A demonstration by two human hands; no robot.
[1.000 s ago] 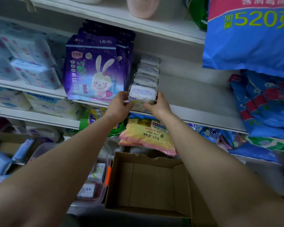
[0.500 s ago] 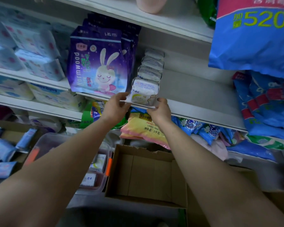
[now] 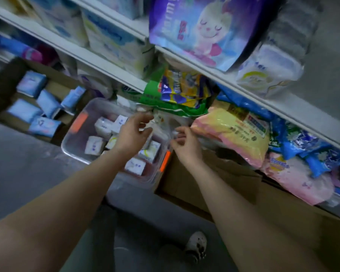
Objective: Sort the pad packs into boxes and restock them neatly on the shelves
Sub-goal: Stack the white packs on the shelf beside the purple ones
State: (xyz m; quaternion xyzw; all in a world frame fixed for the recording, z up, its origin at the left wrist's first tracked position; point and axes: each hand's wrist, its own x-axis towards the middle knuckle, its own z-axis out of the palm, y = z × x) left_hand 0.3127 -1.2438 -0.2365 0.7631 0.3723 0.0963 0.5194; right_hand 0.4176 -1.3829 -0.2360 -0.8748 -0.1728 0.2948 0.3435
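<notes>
Several small white pad packs (image 3: pixel 138 165) lay loose in the clear plastic bin (image 3: pixel 73 152) on the floor, below the left hand (image 3: pixel 133 134) and to the left of the right hand (image 3: pixel 185 143). Neither hand was seen to hold anything: the left was spread with relaxed fingers above the bin's middle, apart from the packs, and the right hovered over the bin's orange-clipped edge with fingers loosely curled, nothing caught between them so far as the blur allowed. The packs were judged light and soft, film-wrapped and probably a little slippery, yielding under a squeeze but not fragile; each was best taken across its short sides between thumb and fingers, and two or three could likely be gathered at once. More packs, blue ones (image 3: pixel 44 124), were scattered in a cardboard box (image 3: pixel 0 79) well to the left. One white pack (image 3: pixel 269 73) stood on the shelf (image 3: pixel 306 107) above, beside the purple rabbit bag (image 3: pixel 200 28). An open cardboard carton (image 3: pixel 186 183) sat just beside the bin, under the right wrist.
</notes>
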